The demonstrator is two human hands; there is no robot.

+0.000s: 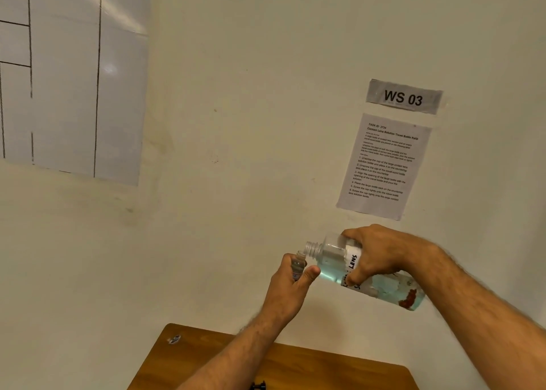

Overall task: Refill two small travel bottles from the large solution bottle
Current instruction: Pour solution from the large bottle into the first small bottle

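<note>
The small bottle (pixel 297 267) is held upright in the left hand (pixel 291 283), its open neck just showing above the curled fingers (pixel 288 264), with the thumb pressed across its front. The large bottle (pixel 369 274) is gripped in the right hand (pixel 381 255), whose fingers are wrapped over the top of its labelled body while the thumb is clamped against the underside. Both bottles are raised well above the counter (pixel 325 366), in front of the wall.

The relation that matters is mouth to mouth. The large bottle is laid close to horizontal, its long axis running from the base at lower right to the uncapped threaded neck at upper left. That neck sits just beside and slightly above the small bottle's opening, to its right; whether the two rims touch cannot be told. The blue liquid is pooled along the lower side of the body and seems not to have reached the neck, so pouring is judged not to have begun properly. More tilt would likely be needed, with the neck brought directly over the small opening.

The right forearm is brought in from the lower right, wrist bent downward. The left forearm is raised from below, wrist nearly straight.

A small dark object (pixel 258 386) is seen at the counter's near edge; its identity cannot be made out.
</note>
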